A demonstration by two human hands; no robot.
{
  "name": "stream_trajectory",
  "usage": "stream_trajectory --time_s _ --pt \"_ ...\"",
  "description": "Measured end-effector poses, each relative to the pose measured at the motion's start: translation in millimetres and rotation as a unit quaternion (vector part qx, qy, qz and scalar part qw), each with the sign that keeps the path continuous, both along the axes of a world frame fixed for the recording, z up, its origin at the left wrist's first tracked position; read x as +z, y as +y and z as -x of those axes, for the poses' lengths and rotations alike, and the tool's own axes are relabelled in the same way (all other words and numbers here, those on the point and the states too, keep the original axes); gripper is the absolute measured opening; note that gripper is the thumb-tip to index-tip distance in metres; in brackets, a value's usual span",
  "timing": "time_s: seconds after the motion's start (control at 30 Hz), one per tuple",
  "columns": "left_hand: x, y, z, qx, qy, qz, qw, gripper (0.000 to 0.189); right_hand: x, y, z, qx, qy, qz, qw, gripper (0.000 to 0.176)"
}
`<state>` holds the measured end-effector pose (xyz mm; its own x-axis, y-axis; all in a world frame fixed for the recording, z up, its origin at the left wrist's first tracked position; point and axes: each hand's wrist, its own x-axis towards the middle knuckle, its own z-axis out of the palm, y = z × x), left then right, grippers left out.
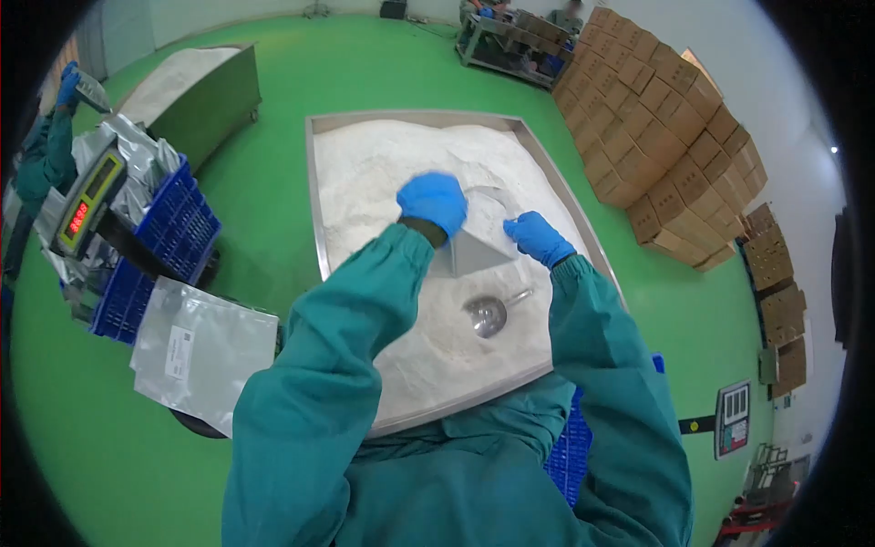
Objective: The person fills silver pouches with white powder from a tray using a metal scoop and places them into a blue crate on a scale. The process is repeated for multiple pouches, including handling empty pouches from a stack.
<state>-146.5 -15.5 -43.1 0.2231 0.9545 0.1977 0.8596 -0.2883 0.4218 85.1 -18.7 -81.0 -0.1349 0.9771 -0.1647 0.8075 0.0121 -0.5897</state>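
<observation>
Between my hands, above the white powder [410, 337], is a silver-grey bag [478, 253] with its mouth spread and white powder visible inside. My blue-gloved left hand [433, 202] is closed at the bag's left edge, slightly blurred. The fingers of my right hand [538, 239], also gloved in blue, pinch its right edge. A metal scoop [488, 316] lies in the powder nearer my body, its handle pointing right. All of this is within a large metal bin [318, 214].
Flat silver bags [208, 345] lie to the left, near a scale display [88, 201] and a blue crate [159, 251] of silver pouches. A co-worker's gloved hand [68, 84] shows far left. Stacked cartons [661, 132] stand right; another scale display [732, 419] is lower right.
</observation>
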Motion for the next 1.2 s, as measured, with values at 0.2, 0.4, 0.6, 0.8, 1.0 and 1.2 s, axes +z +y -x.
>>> stream_trajectory --time_s 0.2,0.4,0.6,0.8,1.0,1.2 --pt "85 32 55 -0.183 -0.003 0.165 0.969 0.022 111 -26 -10 0.037 -0.013 -0.109 0.993 0.042" --pt "84 26 12 -0.284 -0.058 0.045 0.956 0.037 100 -58 -44 -0.045 0.087 -0.124 0.988 0.043" --pt "141 0 -9 -0.222 0.051 0.032 0.973 0.030 157 -96 -72 -0.019 -0.050 -0.090 0.994 0.054" --pt "165 -33 -46 -0.271 0.118 -0.191 0.936 0.037 209 -139 -63 0.265 -0.141 -0.222 0.928 0.037" --pt "209 -15 -49 -0.147 0.039 -0.127 0.980 0.034 199 -125 -24 0.216 -0.257 -0.297 0.894 0.045" --pt "213 -40 -3 -0.106 -0.252 -0.192 0.943 0.045 276 -243 -86 0.100 -0.235 -0.249 0.934 0.038"
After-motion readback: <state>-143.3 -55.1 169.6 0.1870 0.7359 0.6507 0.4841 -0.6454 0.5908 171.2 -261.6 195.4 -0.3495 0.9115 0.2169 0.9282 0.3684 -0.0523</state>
